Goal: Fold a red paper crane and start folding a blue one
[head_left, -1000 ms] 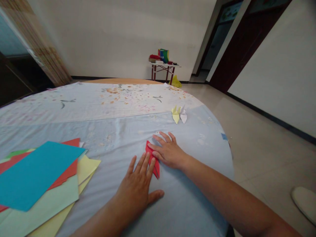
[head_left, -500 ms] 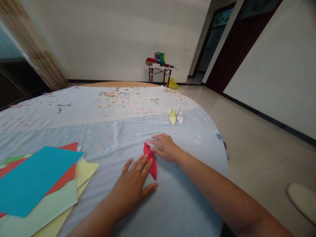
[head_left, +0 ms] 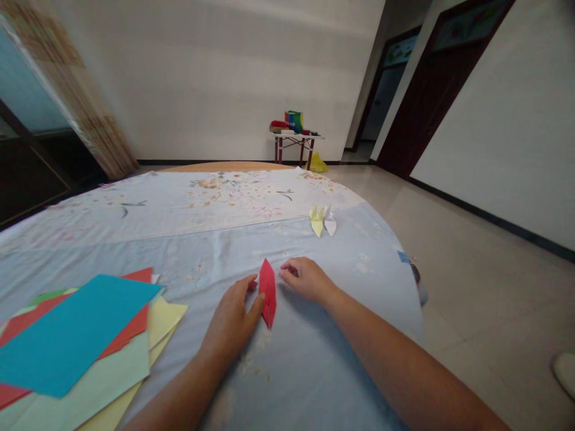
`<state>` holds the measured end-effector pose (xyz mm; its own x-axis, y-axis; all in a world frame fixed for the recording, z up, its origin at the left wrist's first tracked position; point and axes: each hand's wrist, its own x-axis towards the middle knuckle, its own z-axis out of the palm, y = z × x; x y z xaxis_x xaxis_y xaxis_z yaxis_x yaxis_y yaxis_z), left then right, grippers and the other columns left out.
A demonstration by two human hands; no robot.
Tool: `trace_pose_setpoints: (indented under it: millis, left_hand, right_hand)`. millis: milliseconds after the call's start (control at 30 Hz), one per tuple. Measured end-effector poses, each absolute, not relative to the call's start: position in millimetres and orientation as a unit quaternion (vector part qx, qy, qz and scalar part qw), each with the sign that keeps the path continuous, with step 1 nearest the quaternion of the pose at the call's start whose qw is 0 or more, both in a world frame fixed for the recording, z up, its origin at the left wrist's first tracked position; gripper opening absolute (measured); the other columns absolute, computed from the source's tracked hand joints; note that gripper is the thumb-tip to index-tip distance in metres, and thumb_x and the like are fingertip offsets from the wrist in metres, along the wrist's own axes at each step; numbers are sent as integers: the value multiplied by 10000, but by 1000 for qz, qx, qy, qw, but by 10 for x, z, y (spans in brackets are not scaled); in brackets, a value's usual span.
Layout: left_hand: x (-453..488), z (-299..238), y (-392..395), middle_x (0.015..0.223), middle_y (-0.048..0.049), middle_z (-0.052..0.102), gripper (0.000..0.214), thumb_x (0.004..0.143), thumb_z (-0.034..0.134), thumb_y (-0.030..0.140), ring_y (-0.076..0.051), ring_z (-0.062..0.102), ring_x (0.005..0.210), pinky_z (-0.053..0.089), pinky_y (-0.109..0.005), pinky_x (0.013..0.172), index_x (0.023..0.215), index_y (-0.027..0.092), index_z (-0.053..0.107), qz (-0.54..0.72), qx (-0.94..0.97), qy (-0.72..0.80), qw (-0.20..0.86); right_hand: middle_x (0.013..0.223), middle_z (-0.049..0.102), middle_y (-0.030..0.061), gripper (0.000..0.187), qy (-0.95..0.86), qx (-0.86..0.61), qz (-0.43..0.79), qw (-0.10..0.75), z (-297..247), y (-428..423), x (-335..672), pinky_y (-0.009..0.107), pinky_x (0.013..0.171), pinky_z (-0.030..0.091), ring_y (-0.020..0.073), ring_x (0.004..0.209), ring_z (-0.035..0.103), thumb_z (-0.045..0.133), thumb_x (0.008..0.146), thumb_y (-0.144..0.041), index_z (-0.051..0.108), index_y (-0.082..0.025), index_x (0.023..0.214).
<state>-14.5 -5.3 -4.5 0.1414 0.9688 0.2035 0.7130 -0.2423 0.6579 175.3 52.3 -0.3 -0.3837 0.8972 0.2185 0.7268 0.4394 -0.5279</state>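
Note:
A narrow red folded paper (head_left: 268,290) lies on the pale blue tablecloth (head_left: 314,371) in front of me. My left hand (head_left: 233,317) rests on the cloth with its fingers curled against the paper's left edge. My right hand (head_left: 306,279) sits just right of the paper's upper end, its fingers curled in with a small gap to the paper. Nothing shows inside the right hand.
A stack of coloured sheets (head_left: 72,335), blue on top, lies at the left. Yellow (head_left: 317,220) and white (head_left: 330,219) folded paper figures stand farther back. The round table's edge (head_left: 417,287) drops off at the right. A small table (head_left: 294,137) stands by the far wall.
Both hands have lifted from lying flat on the red paper and curled their fingers. The paper now shows as a narrower, straighter shape between them.

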Motion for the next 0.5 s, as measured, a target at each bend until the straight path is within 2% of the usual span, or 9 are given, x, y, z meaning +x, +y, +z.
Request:
trace_pose_setpoints:
  millis: [100, 233, 400, 500]
  left_hand:
    - [-135, -73, -41, 1068, -100, 612, 445, 817, 480, 355, -235, 568, 1013, 430, -437, 889, 1214, 157, 449, 304, 734, 572, 205]
    - [-123, -124, -24, 1050, -81, 631, 480, 767, 541, 294, -247, 569, 1018, 414, -460, 902, 1223, 180, 442, 318, 728, 571, 207]
    - [-81, -108, -16, 1017, -56, 639, 495, 760, 543, 243, -197, 605, 963, 454, -421, 886, 1233, 201, 400, 397, 666, 554, 304]
    - [-42, -82, -10, 1053, -76, 582, 508, 745, 573, 265, -182, 607, 918, 502, -390, 821, 1216, 197, 395, 471, 603, 549, 337]
  right_hand:
    - [694, 658, 32, 320, -788, -555, 195, 184, 48, 545, 1641, 222, 538, 329, 130, 627, 559, 505, 807, -448, 670, -179, 752]
    - [673, 647, 8, 277, -777, -569, 211, 167, 53, 514, 1573, 214, 506, 300, 123, 606, 557, 552, 766, -450, 656, -198, 719]
    - [688, 606, -10, 146, -785, -504, 256, 254, -16, 500, 1580, 211, 565, 347, 113, 635, 522, 622, 728, -319, 624, -174, 746]
    - [782, 607, 3, 157, -744, -453, 356, 339, -33, 502, 1578, 230, 634, 397, 122, 707, 535, 631, 726, -292, 604, -164, 813]
